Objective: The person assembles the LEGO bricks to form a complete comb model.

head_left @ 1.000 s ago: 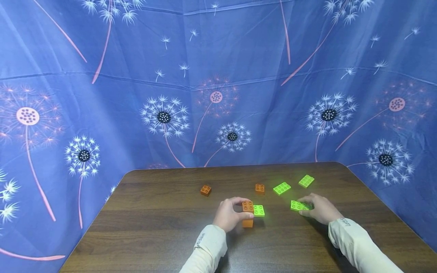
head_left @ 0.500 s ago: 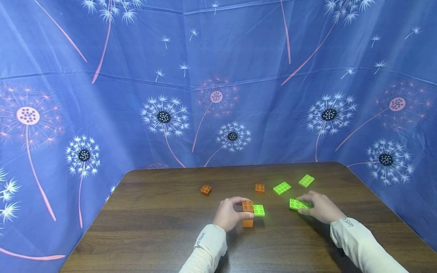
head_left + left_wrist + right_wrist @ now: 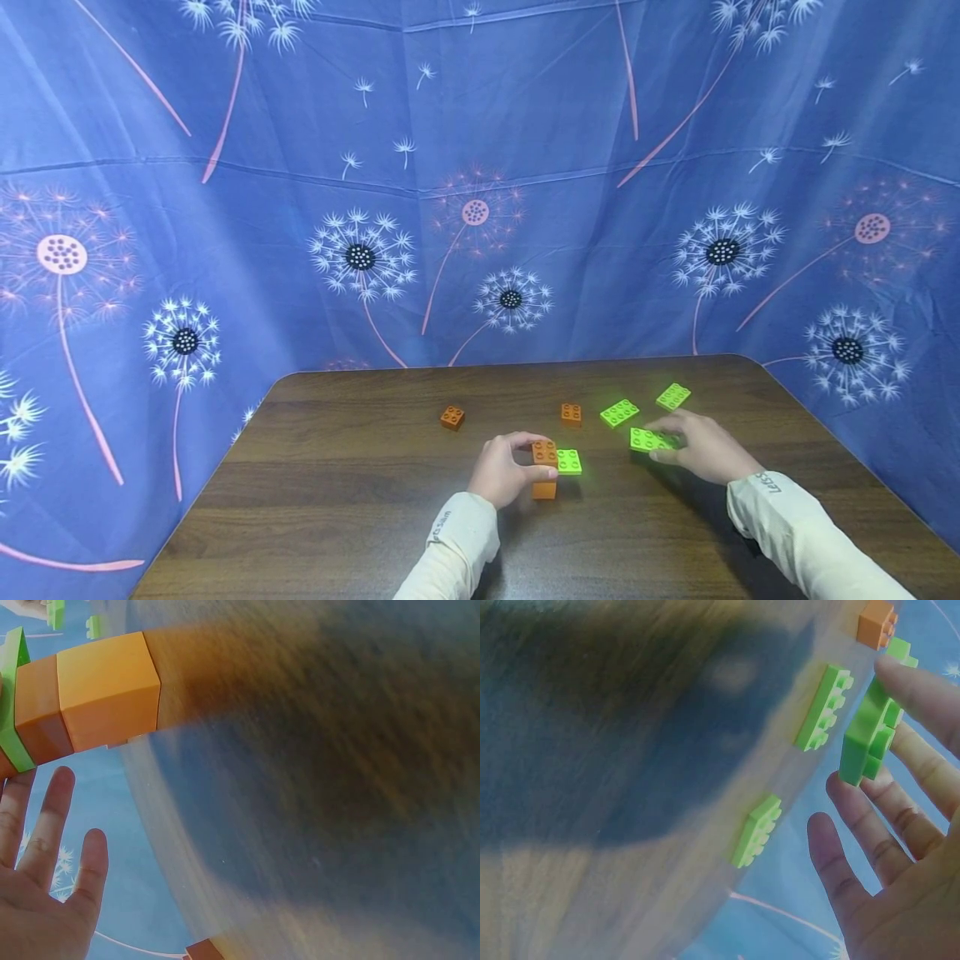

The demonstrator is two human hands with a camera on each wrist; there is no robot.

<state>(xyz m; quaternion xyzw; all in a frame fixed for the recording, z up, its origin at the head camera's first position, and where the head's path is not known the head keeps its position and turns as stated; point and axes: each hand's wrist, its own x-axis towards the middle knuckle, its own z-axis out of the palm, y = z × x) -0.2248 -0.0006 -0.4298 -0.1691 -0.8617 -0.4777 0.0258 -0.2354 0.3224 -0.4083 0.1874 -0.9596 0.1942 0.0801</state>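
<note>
Two hands are each pinching something: the right hand [image 3: 705, 446] holds a green block [image 3: 645, 439] by one end between thumb and finger, seemingly just off the table [image 3: 337, 517], while the left hand [image 3: 501, 473] grips the upper part of an orange stack [image 3: 544, 451] that appears to stand upright. With so much of the block jutting past the fingertips, it could twist or dip if knocked. From the stack a green piece [image 3: 570, 462] sticks out sideways; pressure on that overhang might tip the stack or pry its layers apart. Farther out, the back green block [image 3: 673, 397] lies just beyond the right hand's knuckles, so a careless swing could shove it. The middle green block [image 3: 619, 413] and the right orange block [image 3: 572, 414] sit near too.
</note>
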